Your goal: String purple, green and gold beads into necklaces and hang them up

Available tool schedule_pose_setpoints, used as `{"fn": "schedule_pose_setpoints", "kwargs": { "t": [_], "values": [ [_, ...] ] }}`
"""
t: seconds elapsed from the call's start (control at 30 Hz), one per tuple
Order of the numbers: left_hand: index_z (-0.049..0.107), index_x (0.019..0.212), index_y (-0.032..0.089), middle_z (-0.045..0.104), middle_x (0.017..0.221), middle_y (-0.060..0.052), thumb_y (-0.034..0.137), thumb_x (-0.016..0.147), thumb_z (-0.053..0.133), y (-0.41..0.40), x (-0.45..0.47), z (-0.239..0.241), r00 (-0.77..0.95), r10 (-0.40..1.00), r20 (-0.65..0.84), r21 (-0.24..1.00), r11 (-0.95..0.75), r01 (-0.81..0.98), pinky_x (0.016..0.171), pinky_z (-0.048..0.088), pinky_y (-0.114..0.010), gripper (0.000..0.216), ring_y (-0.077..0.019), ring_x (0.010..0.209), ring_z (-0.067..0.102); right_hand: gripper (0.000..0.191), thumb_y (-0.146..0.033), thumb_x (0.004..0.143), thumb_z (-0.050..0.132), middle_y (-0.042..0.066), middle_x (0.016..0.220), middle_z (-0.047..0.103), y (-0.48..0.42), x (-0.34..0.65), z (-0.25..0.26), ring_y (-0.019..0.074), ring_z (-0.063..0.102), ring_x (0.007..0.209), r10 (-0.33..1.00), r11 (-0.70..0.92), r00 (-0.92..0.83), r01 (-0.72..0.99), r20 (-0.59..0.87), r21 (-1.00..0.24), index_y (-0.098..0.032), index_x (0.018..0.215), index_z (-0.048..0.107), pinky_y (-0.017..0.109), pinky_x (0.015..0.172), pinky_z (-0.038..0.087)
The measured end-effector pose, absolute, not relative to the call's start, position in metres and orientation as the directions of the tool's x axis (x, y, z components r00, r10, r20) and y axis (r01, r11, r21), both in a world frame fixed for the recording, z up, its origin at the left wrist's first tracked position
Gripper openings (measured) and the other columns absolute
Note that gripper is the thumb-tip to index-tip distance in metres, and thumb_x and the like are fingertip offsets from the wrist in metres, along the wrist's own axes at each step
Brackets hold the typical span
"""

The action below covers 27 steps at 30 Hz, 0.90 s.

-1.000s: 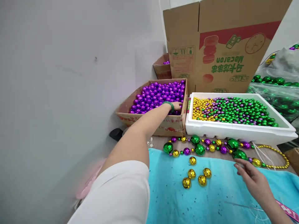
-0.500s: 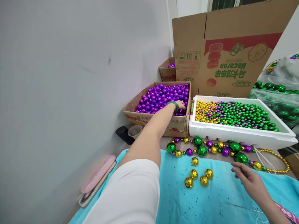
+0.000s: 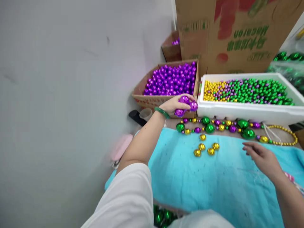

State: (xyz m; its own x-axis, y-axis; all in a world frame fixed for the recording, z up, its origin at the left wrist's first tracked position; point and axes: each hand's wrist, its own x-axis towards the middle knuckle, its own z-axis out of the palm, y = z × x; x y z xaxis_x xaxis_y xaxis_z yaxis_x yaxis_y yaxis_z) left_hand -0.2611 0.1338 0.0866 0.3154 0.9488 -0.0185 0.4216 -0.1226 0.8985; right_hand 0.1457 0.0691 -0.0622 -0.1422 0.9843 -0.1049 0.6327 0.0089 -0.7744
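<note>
My left hand (image 3: 175, 104), with a green bangle (image 3: 162, 112) at the wrist, is closed round shiny purple beads (image 3: 193, 106); three show between the fingers. It is in front of the cardboard box (image 3: 147, 100) heaped with purple beads (image 3: 169, 82). Over the right part of the blue towel (image 3: 228, 177), my right hand (image 3: 262, 158) hovers with fingers loosely stretched and nothing visible in them. Several large gold beads (image 3: 211, 151) lie on the towel between the hands. Behind them a strung necklace (image 3: 248, 133) of green, purple and gold beads lies doubled.
A white foam box (image 3: 239, 110) holds small gold, purple and green beads. Behind it stands a tall carton (image 3: 237, 60). Bags of green beads (image 3: 292, 71) are at the far right. A clear cup (image 3: 145, 114) and black object (image 3: 136, 117) sit near the wall (image 3: 71, 95).
My left hand has come out of the cardboard box towards me, now with purple beads in it. The view has tilted down. My right hand stays over the towel.
</note>
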Motion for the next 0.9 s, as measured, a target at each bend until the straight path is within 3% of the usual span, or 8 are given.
{"fn": "schedule_pose_setpoints", "kwargs": {
  "t": [0.13, 0.33, 0.43, 0.57, 0.67, 0.9],
  "values": [
    [0.064, 0.099, 0.019, 0.067, 0.098, -0.002, 0.027, 0.067, 0.067, 0.083, -0.227, 0.011, 0.345, 0.933, -0.099, 0.704, -0.180, 0.687, 0.087, 0.047, -0.032, 0.032, -0.0195, 0.093, 0.061, 0.040, -0.049, 0.081, 0.053, 0.005, 0.081, 0.070, 0.049, 0.135, -0.052, 0.0194, 0.065, 0.073, 0.977, 0.015, -0.166, 0.683, -0.136, -0.731, -0.021, 0.106, 0.067, 0.030, 0.065, 0.049],
    [0.059, 0.109, 0.022, 0.064, 0.109, -0.006, 0.024, 0.076, 0.058, 0.054, -0.203, -0.069, 0.227, 0.974, -0.010, 0.493, -0.193, 0.848, 0.093, 0.045, -0.036, 0.033, -0.0233, 0.104, 0.058, 0.039, -0.047, 0.081, 0.051, 0.003, 0.072, 0.069, 0.026, 0.128, -0.048, 0.0183, 0.063, 0.066, 0.965, 0.050, -0.212, 0.723, -0.152, -0.689, -0.020, 0.103, 0.067, 0.029, 0.060, 0.046],
    [0.054, 0.117, 0.021, 0.060, 0.119, -0.008, 0.024, 0.076, 0.060, 0.052, -0.201, -0.080, 0.218, 0.976, 0.015, 0.513, -0.195, 0.836, 0.099, 0.042, -0.037, 0.042, -0.0239, 0.114, 0.054, 0.038, -0.047, 0.081, 0.051, 0.003, 0.069, 0.068, 0.021, 0.129, -0.052, 0.0178, 0.062, 0.064, 0.963, 0.068, -0.227, 0.730, -0.148, -0.680, -0.020, 0.102, 0.068, 0.027, 0.057, 0.045],
    [0.044, 0.131, 0.016, 0.052, 0.131, -0.012, 0.027, 0.072, 0.068, 0.050, -0.207, -0.080, 0.223, 0.974, 0.028, 0.642, -0.188, 0.743, 0.103, 0.040, -0.037, 0.065, -0.0243, 0.120, 0.049, 0.035, -0.046, 0.083, 0.050, 0.001, 0.069, 0.067, 0.019, 0.127, -0.057, 0.0157, 0.060, 0.061, 0.957, 0.076, -0.240, 0.751, -0.165, -0.656, -0.021, 0.101, 0.068, 0.027, 0.058, 0.045],
    [0.041, 0.136, 0.019, 0.048, 0.135, -0.012, 0.035, 0.073, 0.069, 0.043, -0.218, -0.075, 0.216, 0.976, 0.022, 0.699, -0.170, 0.695, 0.105, 0.039, -0.037, 0.071, -0.0242, 0.124, 0.045, 0.035, -0.044, 0.083, 0.050, 0.002, 0.069, 0.068, 0.019, 0.122, -0.061, 0.0151, 0.059, 0.059, 0.950, 0.090, -0.260, 0.759, -0.173, -0.644, -0.021, 0.102, 0.068, 0.027, 0.058, 0.046],
    [0.039, 0.138, 0.023, 0.039, 0.137, -0.015, 0.051, 0.071, 0.069, -0.006, -0.229, -0.069, 0.072, 0.995, -0.061, 0.671, -0.013, 0.741, 0.101, 0.042, -0.044, 0.079, -0.0301, 0.129, 0.038, 0.034, -0.041, 0.084, 0.048, 0.003, 0.077, 0.071, 0.019, 0.114, -0.072, 0.0167, 0.063, 0.064, 0.930, 0.081, -0.291, 0.759, -0.224, -0.646, -0.020, 0.102, 0.067, 0.029, 0.064, 0.050]
  ]
}}
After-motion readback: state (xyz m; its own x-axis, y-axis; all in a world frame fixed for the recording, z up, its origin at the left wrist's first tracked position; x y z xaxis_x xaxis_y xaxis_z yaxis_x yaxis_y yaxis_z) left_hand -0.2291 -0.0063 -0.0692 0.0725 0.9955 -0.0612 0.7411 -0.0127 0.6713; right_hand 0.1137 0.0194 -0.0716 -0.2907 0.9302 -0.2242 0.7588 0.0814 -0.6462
